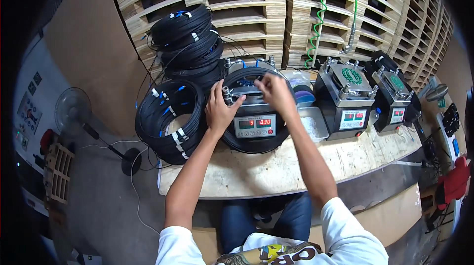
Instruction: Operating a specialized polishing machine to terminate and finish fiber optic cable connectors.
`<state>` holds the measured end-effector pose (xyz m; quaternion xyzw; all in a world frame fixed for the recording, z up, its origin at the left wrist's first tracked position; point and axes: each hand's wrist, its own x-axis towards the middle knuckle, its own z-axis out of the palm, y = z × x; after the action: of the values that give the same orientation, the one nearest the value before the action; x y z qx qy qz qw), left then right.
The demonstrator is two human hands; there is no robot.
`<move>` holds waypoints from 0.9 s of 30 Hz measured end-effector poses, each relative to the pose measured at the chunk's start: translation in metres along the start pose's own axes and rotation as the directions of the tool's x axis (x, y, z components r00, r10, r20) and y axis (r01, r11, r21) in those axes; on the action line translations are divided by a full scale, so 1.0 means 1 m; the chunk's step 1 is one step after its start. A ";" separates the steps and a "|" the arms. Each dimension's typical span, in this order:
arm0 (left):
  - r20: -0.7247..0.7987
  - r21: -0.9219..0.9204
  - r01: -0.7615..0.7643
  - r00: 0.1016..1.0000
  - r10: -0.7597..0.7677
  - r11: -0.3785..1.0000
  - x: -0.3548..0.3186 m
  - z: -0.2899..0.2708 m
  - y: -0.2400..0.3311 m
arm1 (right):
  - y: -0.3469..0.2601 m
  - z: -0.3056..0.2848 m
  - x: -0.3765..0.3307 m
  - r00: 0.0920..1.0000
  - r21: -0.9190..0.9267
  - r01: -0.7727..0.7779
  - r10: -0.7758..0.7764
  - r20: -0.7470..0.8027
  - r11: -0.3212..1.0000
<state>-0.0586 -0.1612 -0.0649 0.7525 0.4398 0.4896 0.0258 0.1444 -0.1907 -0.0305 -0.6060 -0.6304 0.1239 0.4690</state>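
Observation:
A bench-top polishing machine (245,133) with a red digital display stands in front of me, ringed by a black cable coil (259,149). My left hand (220,109) rests at its near left corner, thumb and fingers spread around a metal corner post (227,94). Over the right part of the machine's top, my right hand (274,92) has its fingers bent together; whatever they hold is hidden. Blue-tipped cable ends (245,82) show on the metal top plate, partly behind the right hand.
Black cable coils (170,122) stand at left, with more stacked coils (187,42) behind. Right of the machine are a clear plastic tray (316,118) and two similar machines (349,99). Wooden pallets (247,23) rise behind; a green air hose (355,8) hangs there. A fan (74,109) stands left.

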 end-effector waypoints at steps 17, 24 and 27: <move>-0.037 -0.037 -0.054 0.998 0.053 0.998 0.003 -0.001 -0.006 | -0.008 0.014 0.176 0.755 -0.652 0.289 0.252 0.606 0.701; 0.174 -0.076 -0.017 0.984 0.030 0.997 0.015 -0.003 0.003 | 0.006 -0.003 0.196 0.644 -0.673 0.042 0.495 0.584 0.739; 0.367 -0.042 0.062 0.929 -0.042 0.997 0.044 -0.019 0.005 | 0.022 -0.019 0.199 0.572 -0.584 -0.018 0.487 0.660 0.812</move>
<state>-0.0641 -0.1415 -0.0206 0.8176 0.4340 0.3515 0.1401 0.2072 -0.0182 0.0517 -0.6778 -0.6807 0.2713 -0.0606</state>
